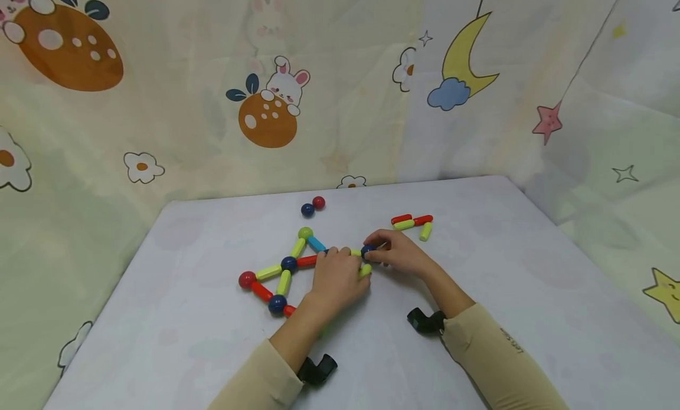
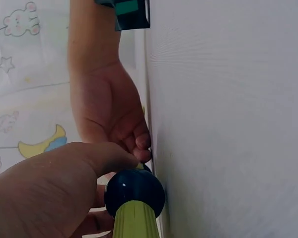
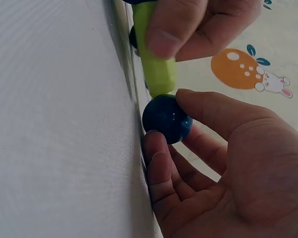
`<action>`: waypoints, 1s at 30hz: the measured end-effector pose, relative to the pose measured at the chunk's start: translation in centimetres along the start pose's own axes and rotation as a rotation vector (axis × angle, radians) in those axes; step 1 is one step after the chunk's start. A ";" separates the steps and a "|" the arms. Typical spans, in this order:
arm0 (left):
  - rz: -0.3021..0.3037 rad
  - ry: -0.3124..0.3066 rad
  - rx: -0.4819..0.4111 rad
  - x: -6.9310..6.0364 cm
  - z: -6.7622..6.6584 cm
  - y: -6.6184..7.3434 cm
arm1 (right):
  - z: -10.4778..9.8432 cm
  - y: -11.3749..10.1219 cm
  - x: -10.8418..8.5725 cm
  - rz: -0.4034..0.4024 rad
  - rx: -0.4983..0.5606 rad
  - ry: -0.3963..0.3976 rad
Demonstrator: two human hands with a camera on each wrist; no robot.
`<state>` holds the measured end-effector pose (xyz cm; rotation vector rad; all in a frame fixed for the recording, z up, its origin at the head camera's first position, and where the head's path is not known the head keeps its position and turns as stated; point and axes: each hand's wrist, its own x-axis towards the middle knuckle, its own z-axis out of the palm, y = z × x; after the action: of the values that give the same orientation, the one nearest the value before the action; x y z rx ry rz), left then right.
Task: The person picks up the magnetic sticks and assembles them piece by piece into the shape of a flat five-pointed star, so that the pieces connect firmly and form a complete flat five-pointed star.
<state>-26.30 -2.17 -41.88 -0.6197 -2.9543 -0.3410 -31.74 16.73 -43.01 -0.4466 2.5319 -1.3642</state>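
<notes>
My right hand [image 1: 401, 253] pinches a dark blue ball [image 3: 166, 119] between thumb and fingers. The ball meets the end of a yellow-green rod [image 3: 159, 77], which my left hand [image 1: 340, 277] grips between thumb and fingers. Beneath and left of that hand lies a flat frame of balls and rods, including a red ball [image 1: 247, 280], a green ball [image 1: 305, 233], a red rod [image 1: 262, 291] and a blue rod [image 1: 316, 244]. Another dark blue ball [image 2: 135, 196] shows by the left thumb in the left wrist view. The left hand and forearm hide part of the frame.
A loose red ball [image 1: 319, 203] and dark blue ball [image 1: 307, 210] sit near the back of the white table [image 1: 186, 268]. Several red and yellow-green rods [image 1: 425, 231] lie at the back right. Black devices [image 1: 319, 370] are worn at both wrists. A patterned cloth hangs behind.
</notes>
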 end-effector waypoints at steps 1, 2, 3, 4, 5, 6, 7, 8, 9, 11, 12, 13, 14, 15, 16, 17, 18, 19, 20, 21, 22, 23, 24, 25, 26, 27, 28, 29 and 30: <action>-0.006 0.011 -0.004 0.0 0.1 0.0 | 0.0 0.0 0.0 0.000 -0.003 -0.001; -0.013 0.020 -0.007 -0.1 0.1 -0.1 | 0.0 0.0 0.0 0.002 -0.005 -0.002; -0.018 0.028 -0.012 -0.1 0.2 -0.1 | 0.0 -0.1 -0.1 -0.001 -0.007 -0.004; -0.023 0.036 -0.017 -0.1 0.2 -0.1 | 0.0 -0.1 -0.1 0.003 -0.005 -0.002; -0.026 0.042 -0.022 -0.1 0.3 -0.1 | 0.1 -0.1 -0.1 0.007 -0.006 -0.001; -0.029 0.049 -0.025 -0.2 0.3 -0.1 | 0.1 -0.1 -0.1 0.008 -0.005 0.000; -0.032 0.055 -0.025 -0.2 0.4 -0.1 | 0.1 -0.1 -0.1 0.010 -0.006 0.000; -0.035 0.060 -0.022 -0.2 0.4 -0.1 | 0.1 -0.1 -0.1 0.010 -0.004 0.000; -0.038 0.063 -0.020 -0.2 0.4 -0.1 | 0.1 -0.1 -0.1 0.009 -0.006 -0.002; -0.044 0.065 -0.012 -0.2 0.4 -0.1 | 0.1 -0.1 -0.2 0.012 -0.005 -0.003; -0.047 0.067 -0.010 -0.2 0.4 -0.1 | 0.1 -0.1 -0.2 0.012 -0.005 -0.003; -0.048 0.068 -0.010 -0.1 0.4 -0.1 | 0.1 0.0 -0.2 0.012 -0.005 -0.003; -0.050 0.068 -0.011 -0.1 0.4 -0.1 | 0.0 0.1 -0.1 0.010 -0.006 -0.004; -0.052 0.068 -0.012 -0.1 0.4 -0.1 | 0.0 0.1 -0.1 0.010 -0.008 -0.005; -0.055 0.068 -0.015 -0.1 0.4 -0.1 | 0.0 0.2 -0.1 0.009 -0.007 -0.006; -0.057 0.068 -0.016 -0.1 0.4 -0.1 | 0.0 0.2 -0.1 0.007 -0.008 -0.007; -0.058 0.067 -0.017 0.0 0.4 -0.2 | 0.0 0.3 0.0 0.006 -0.010 -0.009; -0.060 0.065 -0.019 0.0 0.4 -0.2 | 0.0 0.3 0.0 0.006 -0.012 -0.011; -0.062 0.061 -0.019 0.0 0.4 -0.2 | 0.0 0.3 0.0 0.006 -0.014 -0.012; -0.064 0.057 -0.020 0.0 0.3 -0.2 | 0.0 0.3 -0.1 0.007 -0.013 -0.012; -0.065 0.052 -0.019 0.0 0.3 -0.2 | 0.0 0.2 -0.1 0.006 -0.012 -0.012; -0.066 0.048 -0.016 0.0 0.3 -0.1 | 0.1 0.2 -0.1 0.004 -0.010 -0.012; -0.067 0.045 -0.017 -0.1 0.2 -0.1 | 0.0 0.2 -0.2 0.002 -0.007 -0.014; -0.068 0.041 -0.018 -0.1 0.2 -0.1 | 0.0 0.1 -0.2 -0.003 -0.004 -0.016; -0.066 0.037 -0.022 -0.2 0.1 -0.1 | 0.0 0.2 -0.2 -0.008 -0.002 -0.018; -0.062 0.034 -0.030 -0.3 0.1 -0.2 | 0.0 0.2 -0.2 -0.012 -0.001 -0.022; -0.055 0.031 -0.042 -0.4 0.0 -0.3 | 0.0 0.2 -0.2 -0.015 -0.001 -0.025; -0.045 0.026 -0.058 -0.5 -0.2 -0.5 | -0.1 0.2 -0.2 -0.018 -0.002 -0.028; -0.039 0.018 -0.078 -0.7 -0.5 -0.7 | -0.1 0.2 -0.2 -0.018 -0.005 -0.031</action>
<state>-25.93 -3.16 -41.65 -0.5643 -2.9510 -0.4656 -31.65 16.97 -43.17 -0.4892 2.5134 -1.3473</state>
